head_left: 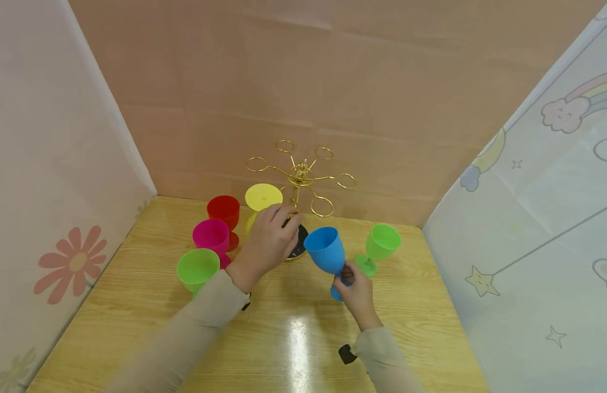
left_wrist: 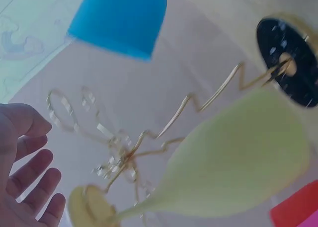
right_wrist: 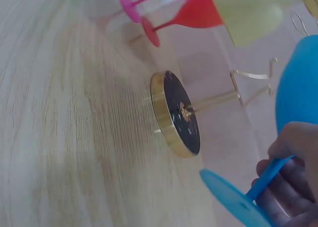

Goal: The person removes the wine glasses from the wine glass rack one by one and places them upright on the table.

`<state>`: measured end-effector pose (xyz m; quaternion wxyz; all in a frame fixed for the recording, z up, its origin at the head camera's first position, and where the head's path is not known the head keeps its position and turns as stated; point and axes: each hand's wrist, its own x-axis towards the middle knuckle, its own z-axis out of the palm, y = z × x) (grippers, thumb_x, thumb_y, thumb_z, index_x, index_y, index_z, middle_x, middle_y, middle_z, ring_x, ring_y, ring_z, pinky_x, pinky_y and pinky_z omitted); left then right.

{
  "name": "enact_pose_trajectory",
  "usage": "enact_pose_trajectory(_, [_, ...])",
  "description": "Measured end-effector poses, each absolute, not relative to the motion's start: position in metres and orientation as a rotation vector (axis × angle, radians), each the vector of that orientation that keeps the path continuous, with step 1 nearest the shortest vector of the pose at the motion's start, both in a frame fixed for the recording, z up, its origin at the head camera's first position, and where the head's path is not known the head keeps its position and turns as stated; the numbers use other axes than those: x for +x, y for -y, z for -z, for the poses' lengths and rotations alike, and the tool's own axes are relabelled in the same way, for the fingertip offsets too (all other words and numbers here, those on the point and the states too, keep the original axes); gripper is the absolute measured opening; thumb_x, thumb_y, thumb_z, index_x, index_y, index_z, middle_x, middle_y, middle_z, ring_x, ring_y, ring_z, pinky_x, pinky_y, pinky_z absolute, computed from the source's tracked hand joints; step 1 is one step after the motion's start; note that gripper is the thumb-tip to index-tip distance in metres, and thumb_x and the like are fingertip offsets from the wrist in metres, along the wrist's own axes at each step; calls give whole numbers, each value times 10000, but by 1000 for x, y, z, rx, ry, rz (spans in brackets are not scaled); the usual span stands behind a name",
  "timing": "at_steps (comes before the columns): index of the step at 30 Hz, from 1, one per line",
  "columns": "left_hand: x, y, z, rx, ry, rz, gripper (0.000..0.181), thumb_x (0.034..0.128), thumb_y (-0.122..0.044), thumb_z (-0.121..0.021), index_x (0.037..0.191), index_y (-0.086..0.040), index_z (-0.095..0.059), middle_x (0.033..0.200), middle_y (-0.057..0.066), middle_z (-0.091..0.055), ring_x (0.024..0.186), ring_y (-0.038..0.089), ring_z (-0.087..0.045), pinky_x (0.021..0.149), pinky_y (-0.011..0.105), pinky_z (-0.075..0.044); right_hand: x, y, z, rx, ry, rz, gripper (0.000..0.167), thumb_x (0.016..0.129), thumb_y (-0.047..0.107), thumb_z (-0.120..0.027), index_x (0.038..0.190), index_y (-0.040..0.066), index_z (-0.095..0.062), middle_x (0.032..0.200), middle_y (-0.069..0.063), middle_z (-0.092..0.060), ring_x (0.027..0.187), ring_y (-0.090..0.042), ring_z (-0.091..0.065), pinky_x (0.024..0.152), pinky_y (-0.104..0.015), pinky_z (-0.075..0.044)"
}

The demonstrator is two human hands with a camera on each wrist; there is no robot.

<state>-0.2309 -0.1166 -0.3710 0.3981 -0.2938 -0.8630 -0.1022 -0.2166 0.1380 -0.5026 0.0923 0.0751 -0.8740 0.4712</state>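
Note:
My right hand [head_left: 357,292] pinches the stem of a blue plastic goblet [head_left: 328,254], held with its mouth upward and slightly tilted. Its round foot [right_wrist: 231,199] shows below my fingers in the right wrist view. My left hand [head_left: 270,243] holds nothing, its fingers loosely bent, close to the pole of a gold wire rack [head_left: 301,173]. Beside that hand a yellow goblet [left_wrist: 238,157] hangs upside down at one of the rack's rings, foot uppermost. In the head view my left hand covers part of its bowl and of the rack's black round base [head_left: 299,243].
Left on the wooden table [head_left: 264,338] stand a red goblet [head_left: 223,210], a magenta goblet [head_left: 211,236] and a green goblet [head_left: 198,268]. Another green goblet [head_left: 384,242] stands at the right. A pinkish back wall [head_left: 382,109] rises behind the rack, with patterned sheets on both sides.

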Motion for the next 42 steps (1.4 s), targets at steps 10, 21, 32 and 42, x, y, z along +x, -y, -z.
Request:
enact_pose_trajectory(10, [-255,131,325,-652,2235,319,203,906,-72,-698,1096,-3,-681,1155,197,-649,1070,370,-595,849,443,-565,-221,-164,519,-99,2418,-1765,348,911,17,-702,1232,-56,-588,1118,-171,-652,976,-147,-646,872,-215,-539])
enact_pose_trajectory(21, [-280,142,276,-717,2482,491,262,925,37,-577,1184,48,-616,1282,260,-571,1153,421,-549,968,473,-500,-213,-188,536,-253,2385,-1905,448,955,84,-705,1359,-6,-532,1239,-154,-627,1007,-55,-637,877,-162,-516])
enact_pose_trajectory(32, [-319,132,258,-716,2845,837,435,1000,48,-455,1431,25,-513,1447,212,-501,1253,341,-502,1024,412,-442,-205,-199,548,-275,2284,-2114,491,984,-28,-605,1434,-14,-410,1294,-199,-547,1018,-69,-666,915,-205,-529])
enact_pose_trajectory(42, [-341,129,250,-732,3022,919,425,1074,-39,-418,1496,10,-443,1545,158,-448,1394,327,-456,1082,392,-425,-202,-203,554,-264,2344,-2063,487,988,26,-623,1431,-6,-421,1326,-257,-594,1077,-26,-616,1127,-434,-384])
